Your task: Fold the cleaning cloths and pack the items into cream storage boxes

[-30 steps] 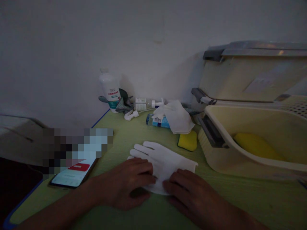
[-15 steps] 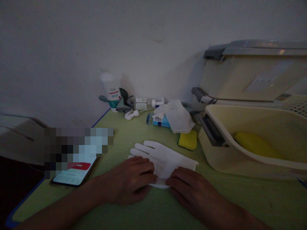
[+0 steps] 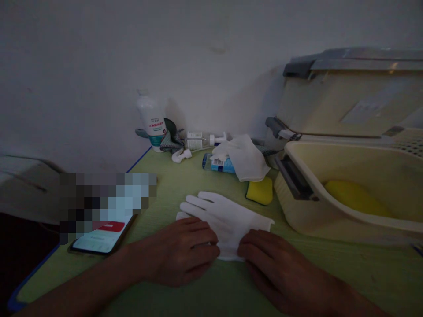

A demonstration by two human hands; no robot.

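A white glove (image 3: 228,220) lies flat on the green tabletop, its fingers pointing to the upper left. At its near edge, my left hand (image 3: 185,251) is closed on the glove, with thumb and fingers curled together and some glove fingers partly covered. My right hand (image 3: 271,259) is closed on the same near edge, closer to the cuff. A short stretch of glove shows between the two hands. The fingertips of both hands are partly hidden.
A phone (image 3: 102,237) lies at left. Behind stand or lie a white bottle (image 3: 153,123), a pump bottle (image 3: 196,141), a blue-labelled bottle (image 3: 218,164), another white glove (image 3: 247,158) and a yellow sponge (image 3: 260,190). At right, an open cream bin (image 3: 291,220) holds something yellow (image 3: 353,198).
My right hand has shifted slightly right along the glove's near edge, and my left hand slightly right too. The glove stays nearly in place; the view has tilted a little.
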